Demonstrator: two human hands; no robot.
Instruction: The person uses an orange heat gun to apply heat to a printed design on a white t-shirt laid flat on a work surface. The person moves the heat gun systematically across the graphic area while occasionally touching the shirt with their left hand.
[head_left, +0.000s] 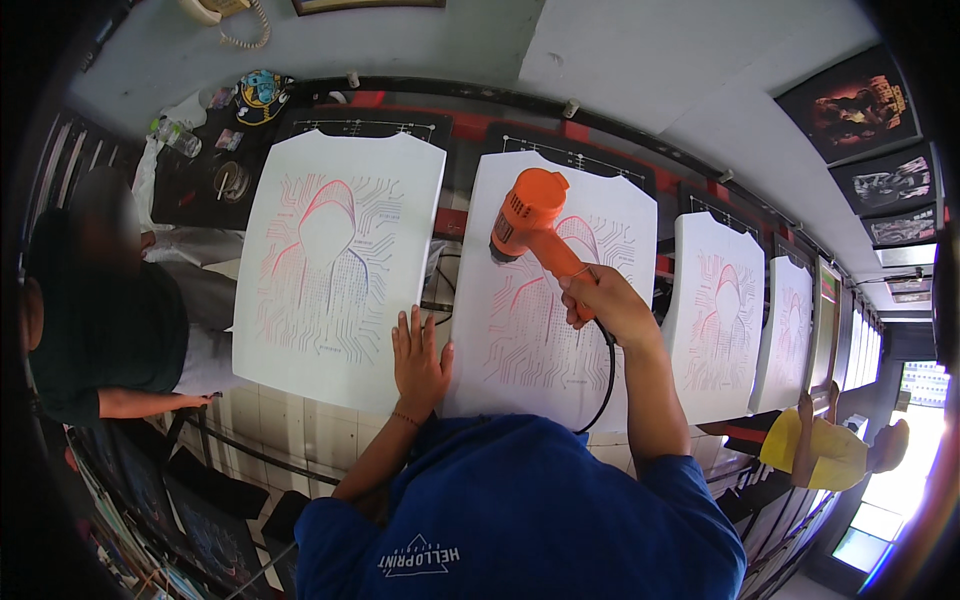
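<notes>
My right hand (612, 303) is wrapped round the handle of an orange heat gun (530, 215), held over a white printed shirt (500, 340). From its grip a black cord (610, 375) hangs down toward my body. My left hand (422, 362) has its fingers stretched out. It lies by the lower right edge of another white shirt (338, 300), near the gap between the two; whether it presses on the fabric I cannot tell. Both shirts bear a red and dark blue hooded figure amid circuit-like lines. The heat gun covers part of the print under it.
More printed white shirts (715, 310) lie on boards to the right. At the left sits a person in dark clothes (110, 300); a person in yellow (815, 445) stands far right. A dark table (190, 195) holds a plastic bottle (178, 137) and a cap (263, 97).
</notes>
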